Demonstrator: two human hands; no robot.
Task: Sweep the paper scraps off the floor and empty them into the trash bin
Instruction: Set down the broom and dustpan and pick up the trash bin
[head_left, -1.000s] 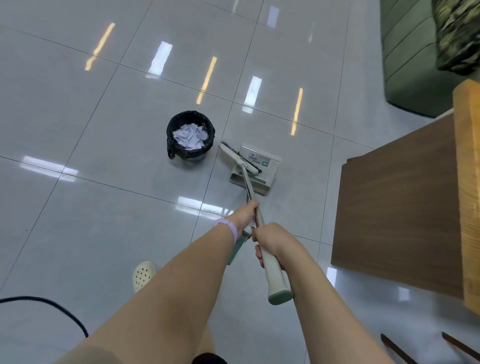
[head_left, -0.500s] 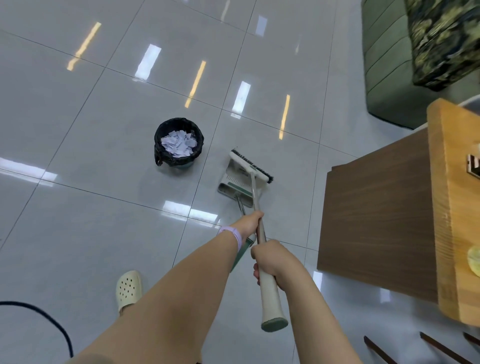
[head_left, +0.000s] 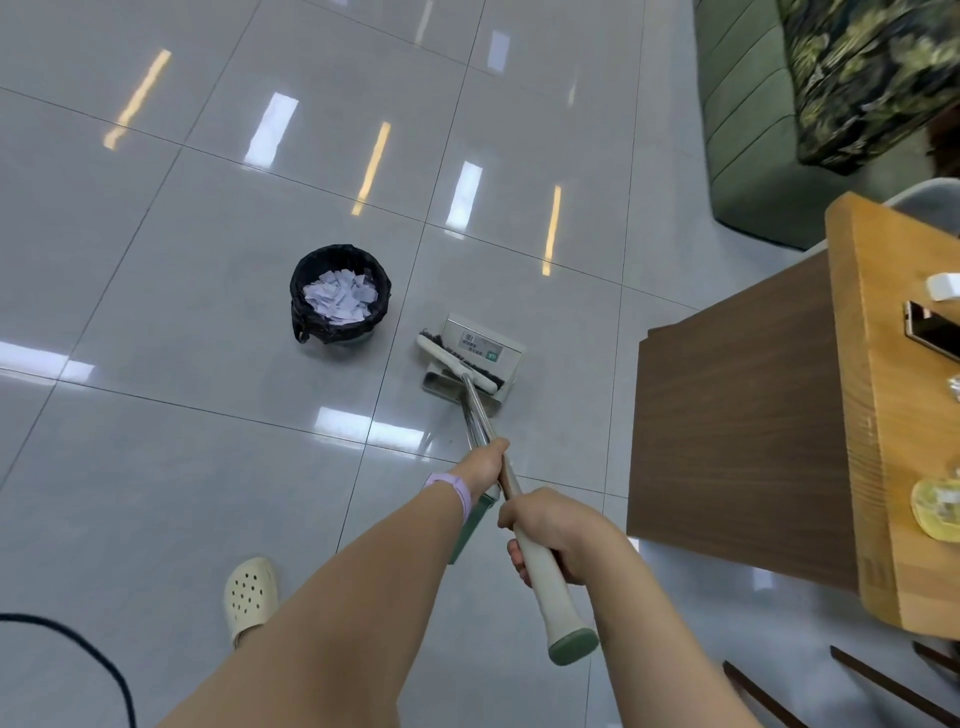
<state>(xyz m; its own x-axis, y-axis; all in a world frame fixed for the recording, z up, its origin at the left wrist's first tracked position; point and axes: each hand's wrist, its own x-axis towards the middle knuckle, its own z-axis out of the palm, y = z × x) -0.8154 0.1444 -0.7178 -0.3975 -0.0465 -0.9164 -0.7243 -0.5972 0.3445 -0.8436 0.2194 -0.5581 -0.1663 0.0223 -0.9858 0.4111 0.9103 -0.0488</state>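
A small trash bin (head_left: 311, 317) with a black liner stands on the grey tiled floor, holding a heap of white paper scraps (head_left: 340, 296). To its right a pale dustpan (head_left: 506, 351) rests on the floor, and the broom head (head_left: 457, 364) lies across it. My left hand (head_left: 483, 465) grips a metal handle shaft low down. My right hand (head_left: 553, 535) grips the broom's cream handle (head_left: 550, 592) near its green end cap. No loose scraps show on the floor.
A wooden table (head_left: 748, 426) fills the right side, with a phone (head_left: 930, 330) and small items on top. A green sofa (head_left: 753, 130) stands at the far right back. My sandalled foot (head_left: 249, 597) and a black cable (head_left: 78, 649) are at lower left.
The broom head and dustpan shifted on the floor beside the bin, the dustpan's labelled face showing again. My view swung left, bringing more of the table into sight. Both hands kept their grips.
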